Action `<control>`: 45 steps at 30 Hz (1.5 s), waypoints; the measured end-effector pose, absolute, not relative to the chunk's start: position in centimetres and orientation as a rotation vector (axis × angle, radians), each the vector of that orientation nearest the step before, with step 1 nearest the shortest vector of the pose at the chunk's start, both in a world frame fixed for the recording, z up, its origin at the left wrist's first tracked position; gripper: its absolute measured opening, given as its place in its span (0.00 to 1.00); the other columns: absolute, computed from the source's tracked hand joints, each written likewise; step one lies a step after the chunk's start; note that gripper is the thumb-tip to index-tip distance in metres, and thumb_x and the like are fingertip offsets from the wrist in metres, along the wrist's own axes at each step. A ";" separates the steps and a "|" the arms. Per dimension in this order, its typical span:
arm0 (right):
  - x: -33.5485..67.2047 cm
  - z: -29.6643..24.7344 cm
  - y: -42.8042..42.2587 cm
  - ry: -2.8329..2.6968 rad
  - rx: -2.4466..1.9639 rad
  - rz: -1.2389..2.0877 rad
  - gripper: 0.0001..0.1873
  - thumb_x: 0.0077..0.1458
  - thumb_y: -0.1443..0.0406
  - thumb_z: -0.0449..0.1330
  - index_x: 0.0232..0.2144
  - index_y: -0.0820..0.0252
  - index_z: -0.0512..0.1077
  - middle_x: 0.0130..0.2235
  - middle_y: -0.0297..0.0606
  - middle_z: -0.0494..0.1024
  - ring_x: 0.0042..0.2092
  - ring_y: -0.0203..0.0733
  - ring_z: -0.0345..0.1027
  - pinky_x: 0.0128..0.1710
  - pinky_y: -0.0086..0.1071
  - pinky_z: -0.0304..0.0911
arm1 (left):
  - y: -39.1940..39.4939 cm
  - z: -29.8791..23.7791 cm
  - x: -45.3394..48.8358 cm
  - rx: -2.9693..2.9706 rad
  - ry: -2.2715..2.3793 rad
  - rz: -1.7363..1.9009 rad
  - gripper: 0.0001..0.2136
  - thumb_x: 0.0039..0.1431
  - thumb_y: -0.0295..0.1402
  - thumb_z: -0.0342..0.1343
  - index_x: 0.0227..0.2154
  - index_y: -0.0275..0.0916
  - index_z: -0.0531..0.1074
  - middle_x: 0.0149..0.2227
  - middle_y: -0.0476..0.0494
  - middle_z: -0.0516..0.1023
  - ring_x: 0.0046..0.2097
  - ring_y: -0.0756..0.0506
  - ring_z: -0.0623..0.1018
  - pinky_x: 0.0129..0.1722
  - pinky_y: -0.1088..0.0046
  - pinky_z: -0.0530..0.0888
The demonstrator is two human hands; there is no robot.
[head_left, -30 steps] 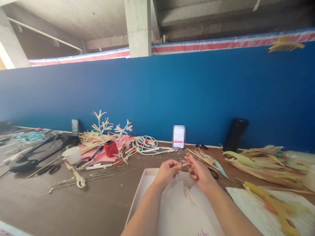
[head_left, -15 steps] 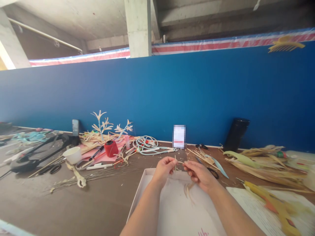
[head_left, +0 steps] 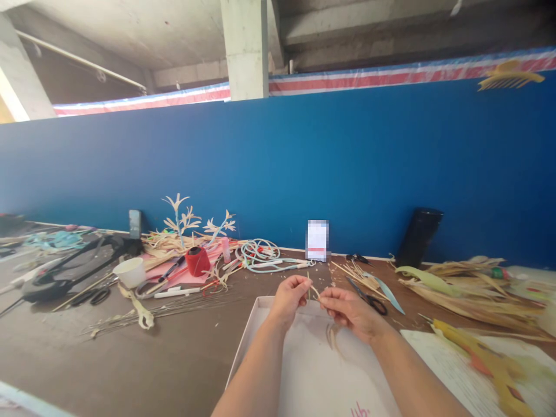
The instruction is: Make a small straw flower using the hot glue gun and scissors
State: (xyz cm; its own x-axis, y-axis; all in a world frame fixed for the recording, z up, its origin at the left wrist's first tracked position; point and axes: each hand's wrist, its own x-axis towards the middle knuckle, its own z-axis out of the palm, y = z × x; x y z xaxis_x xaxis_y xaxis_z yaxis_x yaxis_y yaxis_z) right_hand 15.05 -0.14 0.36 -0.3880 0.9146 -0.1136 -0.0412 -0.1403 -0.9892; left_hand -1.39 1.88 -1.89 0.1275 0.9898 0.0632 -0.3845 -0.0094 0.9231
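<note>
My left hand point(head_left: 289, 301) is closed in a pinch, thumb against forefinger, on a thin pale stem point(head_left: 308, 284) that stands roughly upright. A narrow straw-coloured strip point(head_left: 315, 291) runs from that stem to my right hand point(head_left: 350, 313), whose fingertips are pinched on its other end. Both hands are above the far end of a shallow white box point(head_left: 252, 330). Inside the box lie a few curved husk-like slivers point(head_left: 333, 337). Where the strip meets the stem is too small to make out.
Black scissors point(head_left: 374, 302) and thin sticks point(head_left: 360, 278) lie beyond my right hand. Dried husks point(head_left: 460, 289) and a yellow glue gun point(head_left: 482, 359) are at the right. Leftward are a red thread spool point(head_left: 197, 261), a white cup point(head_left: 130, 272) and thin wires point(head_left: 174, 313).
My right hand has drawn slightly left and lower, closer to the left. The strip now slants downward from the stem instead of lying nearly level. More of the scissors shows.
</note>
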 end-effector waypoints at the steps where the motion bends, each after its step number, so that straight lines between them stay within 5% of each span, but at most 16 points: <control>1: 15.0 0.3 -0.1 -1.382 -1.042 1.616 0.13 0.43 0.58 0.66 0.26 0.62 0.72 0.25 0.33 0.67 0.25 0.29 0.53 0.18 0.26 0.37 | 1.9 -1.9 -1.4 1.003 0.805 1.301 0.15 0.43 0.40 0.63 0.26 0.34 0.69 0.18 0.54 0.62 0.20 0.56 0.60 0.20 0.79 0.55; 9: 15.0 -1.0 1.2 -1.093 -1.065 1.367 0.14 0.41 0.58 0.66 0.30 0.59 0.72 0.28 0.33 0.69 0.24 0.29 0.54 0.17 0.25 0.39 | 1.8 -2.1 -1.2 1.119 0.960 1.274 0.16 0.42 0.43 0.62 0.27 0.34 0.71 0.21 0.53 0.64 0.22 0.55 0.61 0.22 0.78 0.58; 19: 14.3 -0.9 1.1 -1.169 -1.230 1.169 0.15 0.42 0.56 0.64 0.30 0.60 0.73 0.16 0.27 0.62 0.19 0.29 0.50 0.17 0.25 0.41 | 1.6 -2.4 -0.3 1.271 1.018 1.160 0.13 0.43 0.41 0.61 0.25 0.34 0.71 0.18 0.53 0.64 0.20 0.54 0.60 0.21 0.77 0.57; 45: 14.3 -0.9 1.0 -1.170 -1.173 1.202 0.15 0.43 0.55 0.63 0.29 0.59 0.71 0.20 0.30 0.66 0.20 0.30 0.52 0.17 0.26 0.40 | 1.2 -1.9 -0.2 1.253 1.039 1.131 0.12 0.41 0.39 0.61 0.24 0.34 0.72 0.17 0.53 0.64 0.20 0.55 0.60 0.21 0.77 0.56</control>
State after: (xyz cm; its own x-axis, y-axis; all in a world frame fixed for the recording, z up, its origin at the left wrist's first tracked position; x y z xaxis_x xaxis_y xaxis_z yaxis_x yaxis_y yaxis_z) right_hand 14.32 1.03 -0.88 0.0209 0.9996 0.0173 -0.0445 0.0182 -0.9988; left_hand -0.18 1.23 -1.88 0.1597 0.9869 0.0245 -0.0588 -0.0152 0.9982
